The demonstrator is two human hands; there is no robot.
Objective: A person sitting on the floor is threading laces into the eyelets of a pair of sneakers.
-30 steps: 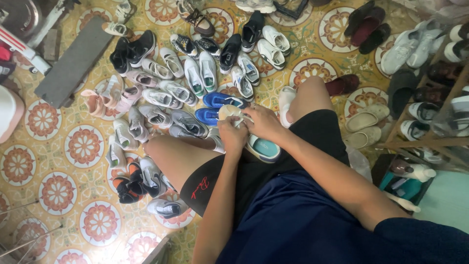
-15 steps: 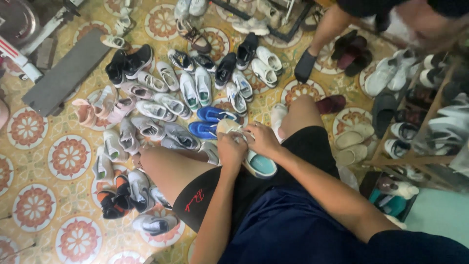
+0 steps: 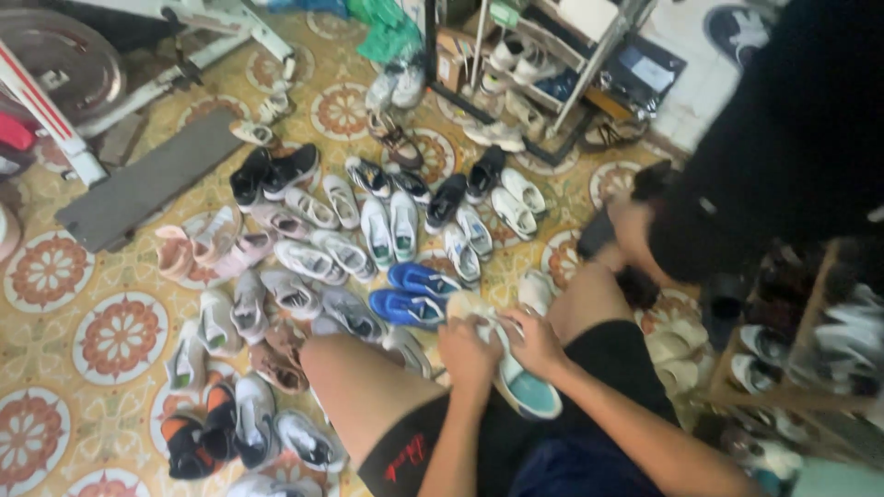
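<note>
Held item: a pale sneaker [image 3: 516, 373] with a cream upper and a teal heel lining is held between the bare knees, just above the black shorts [image 3: 552, 433]; its toe is turned away from the wearer and its opening faces up.
Left hand [image 3: 468, 354]: fingers are curled shut over the toe end of the sneaker, gripping it from the left.
Right hand [image 3: 532, 339]: fingers are bent and closed on the upper edge of the same shoe; whether a lace is pinched cannot be told through the blur.
Nearest neighbours: a blue pair [image 3: 412, 294] is laid just beyond the hands, almost touching the held shoe.
Floor spread: rows of white, grey and pink shoes [image 3: 313, 262] are packed closely to the left and ahead, with an orange-and-black pair [image 3: 198, 433] at the near left.
Open room: bare patterned tile floor [image 3: 110, 336] is seen only at the far left; little gap is left around the knees.
Right edge: a low wooden rack [image 3: 810, 368] filled with footwear is set close by.
Other person: a figure in black clothing [image 3: 792, 138] is bent in from the upper right, one hand [image 3: 631, 221] lowered near dark shoes.
Far edge: a metal shelf rack [image 3: 543, 64] and a white machine frame [image 3: 138, 74] bound the floor.
</note>
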